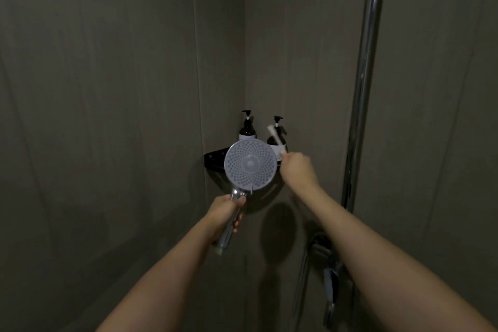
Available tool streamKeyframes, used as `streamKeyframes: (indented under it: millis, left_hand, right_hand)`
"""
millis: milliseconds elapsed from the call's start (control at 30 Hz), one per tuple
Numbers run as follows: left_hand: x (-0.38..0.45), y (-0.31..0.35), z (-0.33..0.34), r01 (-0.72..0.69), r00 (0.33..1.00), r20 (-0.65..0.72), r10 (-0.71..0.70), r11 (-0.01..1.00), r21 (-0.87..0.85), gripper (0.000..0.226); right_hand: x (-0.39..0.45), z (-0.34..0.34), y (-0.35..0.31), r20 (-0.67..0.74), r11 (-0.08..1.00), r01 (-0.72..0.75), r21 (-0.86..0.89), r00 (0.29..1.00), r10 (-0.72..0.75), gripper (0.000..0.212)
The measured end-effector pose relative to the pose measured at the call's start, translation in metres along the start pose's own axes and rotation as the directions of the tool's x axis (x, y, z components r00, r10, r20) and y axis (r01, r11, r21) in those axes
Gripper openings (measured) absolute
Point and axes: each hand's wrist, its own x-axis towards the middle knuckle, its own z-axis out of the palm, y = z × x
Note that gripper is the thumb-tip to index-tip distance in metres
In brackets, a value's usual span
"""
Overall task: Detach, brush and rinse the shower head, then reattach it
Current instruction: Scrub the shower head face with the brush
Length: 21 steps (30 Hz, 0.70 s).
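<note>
The left hand [225, 210] gripped the shower head [250, 164] by its handle, face toward the person, before the corner shelf [214, 159]. The right hand [296, 167] pinched a small brush [275, 139], bristles up, just beside it.

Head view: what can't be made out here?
- Labels on the two dark pump bottles: too small and dim.
- Black corner shelf: mostly hidden by the round grey shower head the left hand holds.
- White brush: blurred; its handle end hidden in the right hand.
- Chrome riser pipe: cut off at the top edge.
</note>
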Motion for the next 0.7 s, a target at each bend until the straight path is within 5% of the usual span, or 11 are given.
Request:
streamKeyframes:
  millis: [167, 300, 367, 433, 567, 700]
  left_hand:
    - [-0.003, 0.005, 0.003, -0.016, 1.000, 0.003, 0.016, 1.000, -0.006, 0.022]
    - [-0.002, 0.005, 0.004, -0.013, 1.000, 0.016, 0.013, 1.000, 0.001, 0.019]
    - [-0.001, 0.004, 0.004, -0.006, 1.000, 0.010, 0.006, 1.000, 0.000, 0.020]
    - [0.001, 0.001, 0.003, -0.004, 1.000, -0.003, 0.004, 1.000, -0.007, 0.021]
    - [0.003, -0.001, 0.003, 0.005, 1.000, -0.005, -0.005, 1.000, -0.017, 0.022]
    - [0.006, 0.005, 0.004, -0.004, 1.000, -0.004, 0.004, 1.000, -0.014, 0.021]
  right_hand:
    - [-0.020, 0.018, -0.005, 0.285, 1.000, 0.028, 0.014, 0.958, -0.031, 0.029]
    - [0.002, 0.010, 0.011, 0.025, 1.000, -0.016, 0.020, 1.000, 0.016, 0.038]
    - [-0.003, 0.012, 0.012, 0.248, 0.999, -0.029, -0.042, 0.968, 0.038, 0.037]
    - [-0.012, 0.017, 0.012, 0.318, 0.998, 0.024, -0.055, 0.948, -0.006, 0.038]
    - [0.002, 0.004, 0.025, -0.049, 0.996, 0.004, 0.085, 0.999, 0.000, 0.039]
    - [-0.005, 0.012, 0.026, 0.360, 0.994, 0.070, -0.082, 0.932, -0.036, 0.039]
